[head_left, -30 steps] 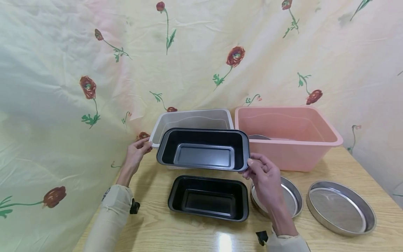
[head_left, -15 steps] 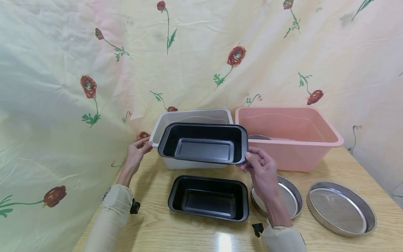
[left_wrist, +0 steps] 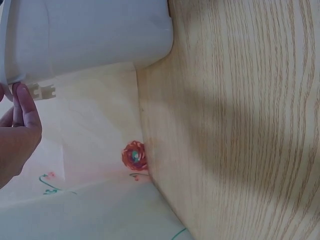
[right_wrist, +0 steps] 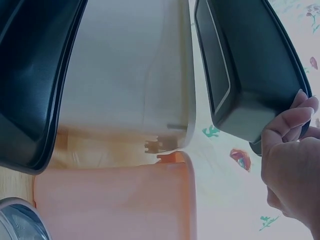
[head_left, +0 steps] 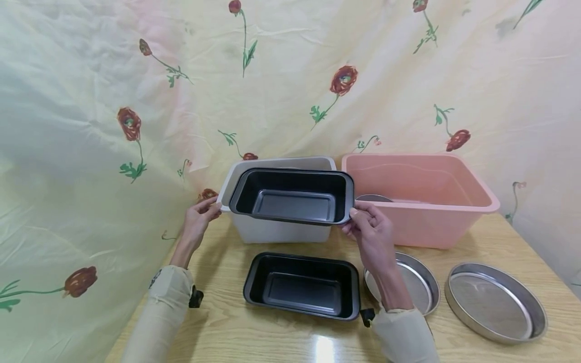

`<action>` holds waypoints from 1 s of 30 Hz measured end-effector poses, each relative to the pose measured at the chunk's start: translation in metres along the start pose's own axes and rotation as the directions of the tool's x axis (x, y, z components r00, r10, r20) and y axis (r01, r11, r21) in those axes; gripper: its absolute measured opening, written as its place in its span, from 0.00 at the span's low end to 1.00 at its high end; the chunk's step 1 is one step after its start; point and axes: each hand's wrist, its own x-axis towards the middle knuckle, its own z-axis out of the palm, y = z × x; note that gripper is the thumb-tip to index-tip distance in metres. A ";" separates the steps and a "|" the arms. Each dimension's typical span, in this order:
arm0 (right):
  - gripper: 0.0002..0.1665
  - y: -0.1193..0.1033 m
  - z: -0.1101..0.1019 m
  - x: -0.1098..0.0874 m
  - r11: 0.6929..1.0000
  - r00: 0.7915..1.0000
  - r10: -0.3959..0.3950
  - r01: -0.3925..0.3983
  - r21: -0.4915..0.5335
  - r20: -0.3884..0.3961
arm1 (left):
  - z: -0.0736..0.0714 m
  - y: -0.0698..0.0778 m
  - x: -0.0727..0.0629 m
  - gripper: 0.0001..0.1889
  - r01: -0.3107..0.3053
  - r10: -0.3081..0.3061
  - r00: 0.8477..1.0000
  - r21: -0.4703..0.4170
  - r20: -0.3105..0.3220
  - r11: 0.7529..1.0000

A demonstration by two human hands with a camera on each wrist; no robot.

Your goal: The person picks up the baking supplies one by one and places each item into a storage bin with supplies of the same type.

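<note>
My right hand pinches the right end rim of a black loaf pan, holding it raised and tilted in front of the white plastic bin. In the right wrist view, the fingers curl over the rim of the loaf pan, whose outer side shows. My left hand pinches the front left corner of the white bin's rim, as the left wrist view also shows with the hand at the rim. A second black loaf pan sits on the table, below the raised one in the head view.
A pink bin stands right of the white one, with a round metal piece inside. Two round metal pans lie on the wooden table: one partly behind my right forearm, another farther right. A flowered cloth hangs behind.
My right hand has moved the loaf pan up and away, over the white bin's opening, uncovering more of the bin's front. My left hand keeps its hold on the bin rim.
</note>
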 end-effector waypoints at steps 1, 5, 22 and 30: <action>0.08 0.000 0.000 0.001 1.000 1.000 0.005 -0.005 -0.003 -0.002 | 0.000 0.000 0.000 0.23 -0.002 0.002 1.000 -0.003 0.001 1.000; 0.09 0.000 0.002 0.007 0.999 1.000 0.017 -0.017 -0.031 -0.004 | 0.001 0.000 0.000 0.23 -0.006 0.006 1.000 0.002 0.004 1.000; 0.10 0.017 0.009 0.037 0.999 0.999 0.024 -0.025 -0.041 -0.028 | 0.000 0.000 -0.001 0.22 -0.003 0.003 1.000 0.024 0.006 1.000; 0.12 0.022 0.013 0.050 0.997 1.000 0.020 -0.021 -0.072 -0.013 | 0.000 0.001 -0.003 0.22 -0.001 0.001 1.000 0.025 0.006 1.000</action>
